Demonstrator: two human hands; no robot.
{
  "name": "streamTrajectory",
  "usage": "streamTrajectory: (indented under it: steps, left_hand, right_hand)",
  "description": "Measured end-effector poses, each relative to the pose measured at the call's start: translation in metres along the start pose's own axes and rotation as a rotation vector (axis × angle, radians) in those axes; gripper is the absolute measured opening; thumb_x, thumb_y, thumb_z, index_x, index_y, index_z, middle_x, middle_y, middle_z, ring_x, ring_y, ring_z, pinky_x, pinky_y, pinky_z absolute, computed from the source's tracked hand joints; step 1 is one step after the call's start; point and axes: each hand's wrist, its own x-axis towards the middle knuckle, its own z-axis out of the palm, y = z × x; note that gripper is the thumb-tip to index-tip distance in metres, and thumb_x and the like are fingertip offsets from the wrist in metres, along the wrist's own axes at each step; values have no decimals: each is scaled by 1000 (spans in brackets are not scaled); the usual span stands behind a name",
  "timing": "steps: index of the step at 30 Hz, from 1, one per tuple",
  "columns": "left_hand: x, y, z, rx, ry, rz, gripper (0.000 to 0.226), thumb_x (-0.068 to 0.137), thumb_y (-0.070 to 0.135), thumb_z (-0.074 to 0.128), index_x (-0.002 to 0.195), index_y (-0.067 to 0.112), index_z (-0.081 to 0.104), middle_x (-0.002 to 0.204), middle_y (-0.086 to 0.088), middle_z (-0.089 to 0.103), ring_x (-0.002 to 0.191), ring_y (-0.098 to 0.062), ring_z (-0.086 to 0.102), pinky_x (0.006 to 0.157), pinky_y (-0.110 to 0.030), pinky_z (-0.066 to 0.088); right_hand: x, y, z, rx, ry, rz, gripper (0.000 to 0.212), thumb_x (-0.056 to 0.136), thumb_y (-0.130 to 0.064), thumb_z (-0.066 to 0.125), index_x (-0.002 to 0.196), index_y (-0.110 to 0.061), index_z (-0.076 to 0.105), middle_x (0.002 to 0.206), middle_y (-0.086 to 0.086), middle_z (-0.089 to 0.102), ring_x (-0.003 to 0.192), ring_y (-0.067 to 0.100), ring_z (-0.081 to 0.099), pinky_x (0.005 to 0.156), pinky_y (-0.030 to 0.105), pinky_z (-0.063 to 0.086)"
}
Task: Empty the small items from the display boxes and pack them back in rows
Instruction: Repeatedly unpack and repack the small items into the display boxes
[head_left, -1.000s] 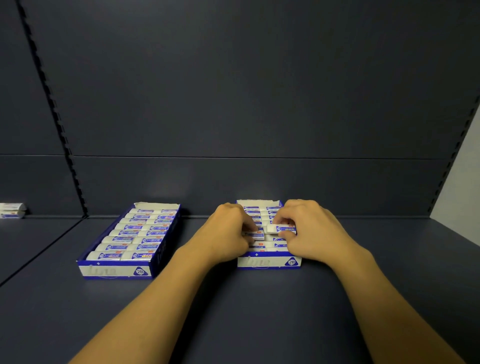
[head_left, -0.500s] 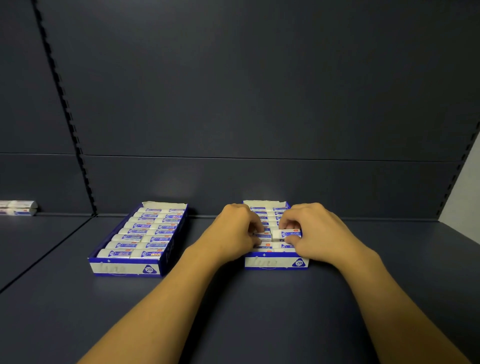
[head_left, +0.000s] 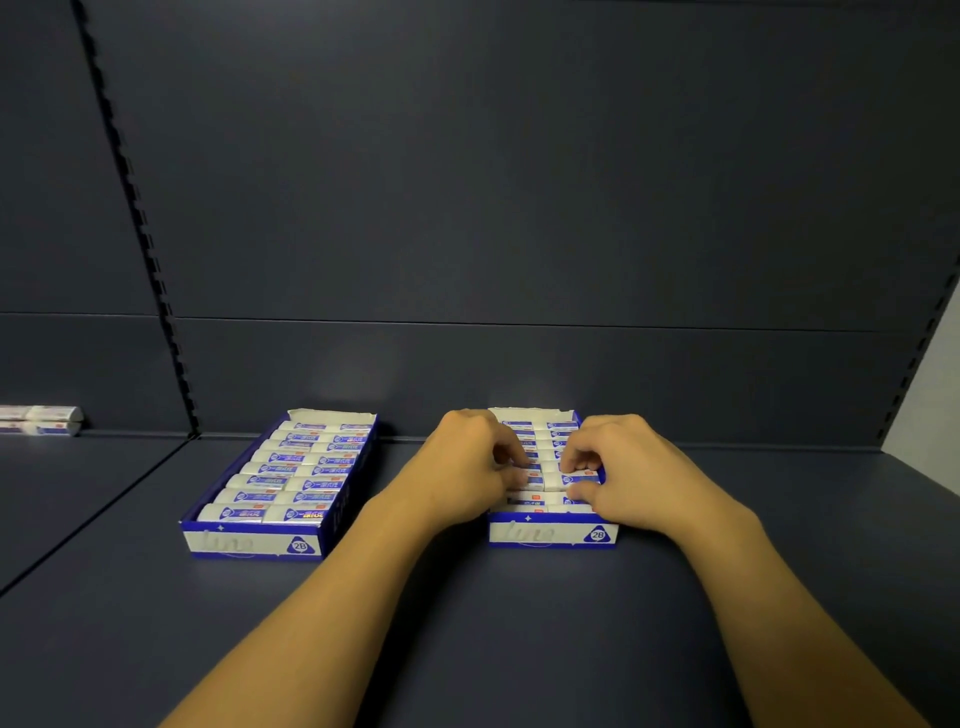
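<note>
Two blue-and-white display boxes stand on a dark shelf. The left box (head_left: 249, 541) is filled with two columns of white erasers in blue sleeves (head_left: 291, 470). Both of my hands are over the right box (head_left: 550, 534), which also holds rows of erasers (head_left: 540, 434). My left hand (head_left: 467, 467) has its fingers curled onto an eraser in the left column. With thumb and fingers, my right hand (head_left: 628, 473) pinches an eraser (head_left: 563, 480) in the right column, raised slightly above its row. Much of this box's content is hidden by my hands.
A few loose erasers (head_left: 44, 420) lie at the far left on the neighbouring shelf section. A dark back panel rises behind the boxes, with slotted uprights (head_left: 156, 291) at left and right. Bare shelf surface (head_left: 467, 623) lies in front of the boxes.
The view has shifted slightly, moving the boxes right in the frame. Both hands stay over the right box, fingers working the same row of erasers near the front.
</note>
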Motion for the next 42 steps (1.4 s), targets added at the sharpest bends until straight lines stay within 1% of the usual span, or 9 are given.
streamTrajectory:
  steps: [4,9,15,22,28,30,33,38,42]
  left_hand:
    - [1,-7,-1,33,121,-18,19,92,36,69,109,29,73,102,12,60,94,-3,53,77,-15,45]
    - [-10,-7,-4,66,203,-65,20,94,24,64,113,25,72,107,8,62,101,-8,57,87,-23,49]
    - [-27,-2,-35,208,154,-108,24,95,21,59,116,22,71,116,3,62,111,-15,55,90,-32,51]
    - [-60,-20,-92,379,93,-259,26,91,16,56,112,20,71,118,-2,61,104,-25,61,80,-34,52]
    - [-97,-40,-133,450,86,-338,29,93,19,61,120,19,70,125,-1,63,109,-22,62,87,-37,56]
    - [-112,-45,-143,478,65,-346,29,92,18,59,119,18,70,124,-2,64,106,-22,63,81,-35,55]
    - [-137,-53,-156,508,52,-385,19,90,15,58,103,14,72,109,-5,69,86,-24,62,65,-32,48]
    - [-188,-73,-189,484,25,-453,27,91,17,58,114,15,71,116,-7,66,99,-29,65,79,-38,56]
    - [-234,-99,-213,494,6,-494,21,93,17,57,108,13,71,109,-8,67,92,-29,65,75,-37,56]
  right_hand:
    - [-1,2,-2,88,86,-31,22,82,-30,78,103,-28,71,102,-16,59,90,4,60,80,28,57]
    - [-7,-3,2,257,217,-27,15,84,-20,76,98,-24,73,96,-15,61,86,3,62,78,28,57]
    - [-6,-15,-9,119,193,-49,18,88,-26,71,106,-29,69,101,-15,59,87,3,59,67,15,44]
    - [8,-52,-25,-34,101,-119,25,86,-27,69,111,-28,64,110,-10,60,91,8,59,65,20,43]
    - [15,-95,-30,-87,57,-178,23,87,-24,66,110,-23,66,109,-4,62,91,15,61,75,28,54]
    - [16,-112,-31,-109,25,-179,24,86,-23,66,110,-22,66,109,-3,61,91,17,62,78,33,57]
    - [17,-140,-30,-155,-18,-171,26,84,-19,64,110,-21,65,112,-1,61,93,20,63,80,36,57]
    - [13,-199,-26,-171,-50,-178,23,81,-19,62,103,-20,65,109,1,62,93,23,64,79,36,57]
    - [7,-253,-14,-153,-92,-200,27,80,-14,62,105,-20,67,107,2,63,91,22,65,78,37,58]
